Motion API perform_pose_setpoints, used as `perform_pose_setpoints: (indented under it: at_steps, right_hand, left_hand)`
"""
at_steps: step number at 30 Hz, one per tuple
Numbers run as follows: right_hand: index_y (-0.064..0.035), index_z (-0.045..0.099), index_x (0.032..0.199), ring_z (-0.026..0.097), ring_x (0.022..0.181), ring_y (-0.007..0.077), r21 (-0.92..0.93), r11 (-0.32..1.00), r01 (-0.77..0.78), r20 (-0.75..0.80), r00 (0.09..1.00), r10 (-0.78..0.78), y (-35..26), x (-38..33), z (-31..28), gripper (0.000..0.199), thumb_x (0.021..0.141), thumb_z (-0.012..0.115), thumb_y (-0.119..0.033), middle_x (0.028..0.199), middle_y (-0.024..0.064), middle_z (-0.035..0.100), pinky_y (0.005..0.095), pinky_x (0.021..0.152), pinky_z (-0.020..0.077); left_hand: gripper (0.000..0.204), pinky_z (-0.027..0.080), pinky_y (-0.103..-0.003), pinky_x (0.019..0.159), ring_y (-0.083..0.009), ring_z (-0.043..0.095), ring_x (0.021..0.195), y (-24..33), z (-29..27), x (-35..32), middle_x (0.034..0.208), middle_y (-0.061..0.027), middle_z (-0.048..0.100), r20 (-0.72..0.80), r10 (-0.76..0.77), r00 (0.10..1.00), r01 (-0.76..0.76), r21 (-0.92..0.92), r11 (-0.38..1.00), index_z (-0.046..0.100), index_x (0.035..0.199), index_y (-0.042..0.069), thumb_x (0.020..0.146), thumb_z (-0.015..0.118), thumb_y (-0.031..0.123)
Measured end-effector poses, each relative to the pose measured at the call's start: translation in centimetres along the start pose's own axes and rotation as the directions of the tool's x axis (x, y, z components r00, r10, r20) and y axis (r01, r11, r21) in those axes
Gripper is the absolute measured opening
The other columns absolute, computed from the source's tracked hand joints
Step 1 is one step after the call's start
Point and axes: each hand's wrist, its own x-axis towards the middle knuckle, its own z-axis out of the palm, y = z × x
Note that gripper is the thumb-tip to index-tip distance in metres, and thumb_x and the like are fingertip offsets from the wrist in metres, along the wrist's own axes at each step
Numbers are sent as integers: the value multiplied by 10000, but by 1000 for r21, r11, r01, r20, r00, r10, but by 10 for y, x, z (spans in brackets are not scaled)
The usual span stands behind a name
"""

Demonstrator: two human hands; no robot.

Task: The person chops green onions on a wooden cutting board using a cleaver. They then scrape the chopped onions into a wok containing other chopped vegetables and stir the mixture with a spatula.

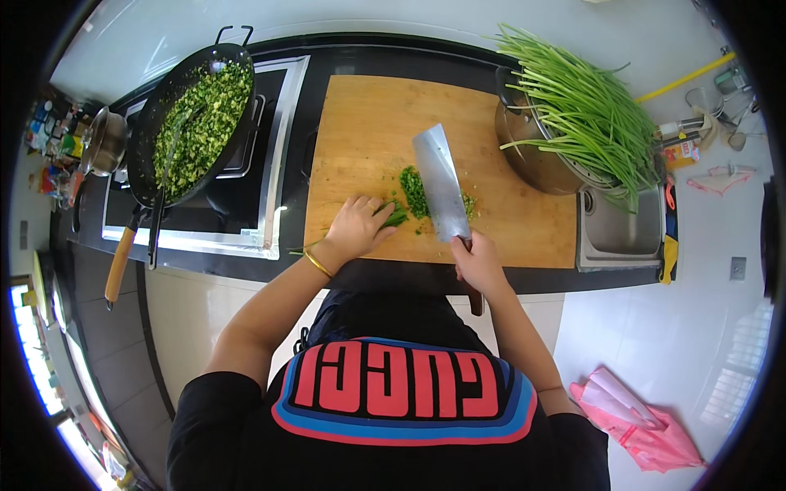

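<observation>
Chopping of greens was under way on a wooden board [368, 123] (clock hub = board ctr.; 12 = top of view). Progress: partial. A chopped pile [413, 192] lay just off ctr. toward 8 o'clock, w/ loose bits on the far side of the blade; a small bunch [398, 216], farther out toward 8, was uncut. Much prob. remained, b/c a large sheaf [573, 123] lay whole across a pot [532, 169] at 2 o'clock. The pan [146, 139] at 9–10 o'clock held a heap of fine green bits [209, 114] mixed w/ yellow, prob. an earlier-finished share.

Pose: L hand [359, 225] rested palm down at 8 o'clock, fingers aimed approx. 2, the bunch pinned btwn thumb & fingers, w/ stem ends out toward 8. R hand [477, 263], at 5–6 o'clock, was wrapped firmly around the handle of a cleaver [440, 180], forearm lined up w/ 5. The blade pointed btwn 11 & 12, broad face visible, beside the pile; edge contact w/ the board couldn't be told.
</observation>
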Motion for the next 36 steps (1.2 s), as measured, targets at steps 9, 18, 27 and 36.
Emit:
perform_pose_setpoints:
  at_steps: [9, 18, 27, 36]
  right_hand:
    - [50, 529, 764, 570, 618, 372, -384, 899, 211, 13, 975, -223, -7, -17, 2, 219, 827, 526, -159, 639, 218, 564, 408, 571, 443]
    - [32, 518, 749, 566, 630, 403, -483, 839, 252, 121, 968, -221, -12, -24, 11, 196, 832, 509, -145, 659, 234, 570, 449, 588, 446]
    - [41, 519, 768, 566, 639, 421, -601, 774, 199, 136, 980, -147, -15, -19, 26, 178, 832, 490, -123, 651, 264, 561, 477, 615, 455]
    - [38, 528, 800, 576, 655, 409, -623, 763, 175, 86, 984, -156, -20, 17, 58, 193, 846, 476, -142, 670, 252, 574, 471, 603, 455]
  left_hand:
    - [401, 457, -353, 814, -272, 512, 971, 21, 39, -13, 1075, -132, 496, -265, -74, 961, 105, 106, 989, 523, 1147, -27, 761, 528, 81]
    - [226, 481, -347, 744, -260, 577, 847, 19, 42, -11, 973, -115, 587, -467, -91, 879, 74, -55, 996, 611, 953, -15, 742, 545, 35]
    - [186, 481, -364, 757, -277, 571, 882, 20, 35, -13, 961, -138, 576, -506, -17, 862, -3, -39, 999, 595, 917, -46, 751, 572, 34]
    - [242, 479, -361, 785, -277, 565, 908, 17, 42, -13, 979, -148, 578, -480, 1, 877, -29, -51, 998, 594, 939, -60, 721, 562, 43]
